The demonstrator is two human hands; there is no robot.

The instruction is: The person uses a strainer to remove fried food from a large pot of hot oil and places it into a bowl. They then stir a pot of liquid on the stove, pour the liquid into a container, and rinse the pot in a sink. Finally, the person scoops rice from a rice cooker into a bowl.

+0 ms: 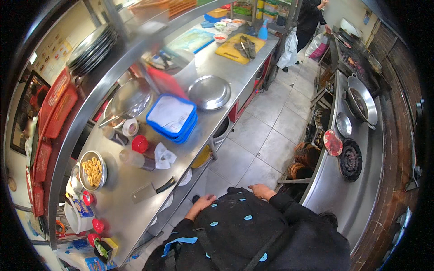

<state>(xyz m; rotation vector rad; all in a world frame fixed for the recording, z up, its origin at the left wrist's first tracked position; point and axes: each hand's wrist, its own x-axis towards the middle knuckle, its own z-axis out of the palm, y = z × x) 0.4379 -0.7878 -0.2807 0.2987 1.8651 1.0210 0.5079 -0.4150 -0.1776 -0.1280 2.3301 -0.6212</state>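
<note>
My left hand [204, 202] hangs in front of my black jacket [244, 227], near the edge of the steel worktable [190, 159]. My right hand [261, 191] is at the jacket's other side, over the tiled floor. No held thing shows in either hand; their undersides are partly hidden. On the worktable, a cleaver [152, 190] with a black handle lies nearest my left hand. Past it are a crumpled white paper [165, 155], a squeeze bottle [130, 158] and stacked blue-rimmed containers [172, 117]. A metal bowl [92, 171] holds yellowish, curled food pieces.
A steel counter [352, 206] along the right carries a wok [362, 99] and a black coil-patterned round item [350, 160]. A charcoal grill [356, 64] stands farther back, with another person [307, 20] beside it. A yellow cutting board [237, 50] lies at the worktable's far end.
</note>
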